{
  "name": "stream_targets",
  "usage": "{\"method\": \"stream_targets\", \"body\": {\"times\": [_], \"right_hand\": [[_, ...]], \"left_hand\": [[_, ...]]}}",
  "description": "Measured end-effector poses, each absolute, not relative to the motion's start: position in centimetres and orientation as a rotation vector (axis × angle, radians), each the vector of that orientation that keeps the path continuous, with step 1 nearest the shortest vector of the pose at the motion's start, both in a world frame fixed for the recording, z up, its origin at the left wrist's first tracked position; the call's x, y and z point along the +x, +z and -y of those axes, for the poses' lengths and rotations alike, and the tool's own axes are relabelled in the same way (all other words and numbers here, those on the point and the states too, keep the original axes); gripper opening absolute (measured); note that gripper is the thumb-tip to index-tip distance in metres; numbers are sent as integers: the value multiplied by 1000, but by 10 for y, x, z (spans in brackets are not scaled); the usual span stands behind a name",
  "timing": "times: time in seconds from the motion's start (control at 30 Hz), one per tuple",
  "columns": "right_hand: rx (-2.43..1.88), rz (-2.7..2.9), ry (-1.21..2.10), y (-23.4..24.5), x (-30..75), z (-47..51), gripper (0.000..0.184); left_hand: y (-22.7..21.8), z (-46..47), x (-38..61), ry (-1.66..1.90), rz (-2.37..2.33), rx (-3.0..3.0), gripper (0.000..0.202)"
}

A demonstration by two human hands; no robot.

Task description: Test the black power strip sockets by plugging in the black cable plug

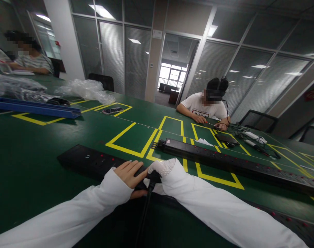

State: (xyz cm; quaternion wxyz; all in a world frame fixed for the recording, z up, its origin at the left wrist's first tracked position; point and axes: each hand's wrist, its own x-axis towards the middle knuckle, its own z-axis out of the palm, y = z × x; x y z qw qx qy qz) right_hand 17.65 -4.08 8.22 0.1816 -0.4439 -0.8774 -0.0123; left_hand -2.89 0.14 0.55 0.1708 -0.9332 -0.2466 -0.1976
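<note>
A long black power strip with red dots along its top lies in front of me, marked "L1" near its left end. My left hand, in a white sleeve, is wrapped over the strip, fingers across its top and thumb along the near side. Right beside it, my right hand, in a white dotted glove, grips a black plug against the strip. From the plug a black cable runs down toward me. Whether the plug's pins are inside a socket is hidden by my hands.
A second black power strip lies beyond my right arm. Yellow tape outlines mark the green table. A blue channel, plastic wrap and a phone lie at left. Across sits a person near tangled cables.
</note>
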Motion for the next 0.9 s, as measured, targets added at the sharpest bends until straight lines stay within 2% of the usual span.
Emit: {"method": "stream_targets", "body": {"times": [0.2, 0.37, 0.5, 0.6, 0.7, 0.77, 0.9], "right_hand": [[-1105, 2604, -205, 81, 177, 42, 33], [-915, 2576, -533, 69, 178, 38, 37], [-915, 2474, -546, 62, 177, 34, 36], [-892, 2510, -382, 63, 179, 33, 32], [-981, 2448, -10, 66, 182, 32, 25], [-1112, 2333, 188, 67, 184, 32, 22], [-1219, 2181, 355, 61, 183, 31, 22]], "left_hand": [[4, -2, -29, -497, 723, -2663, 54], [4, -1, -29, -484, 767, -2685, 64], [7, 0, -29, -474, 762, -2679, 63], [9, 0, -29, -482, 744, -2683, 58], [8, 0, -28, -532, 727, -2675, 54], [7, 0, -27, -584, 732, -2660, 56], [8, 3, -26, -613, 743, -2636, 61]]}}
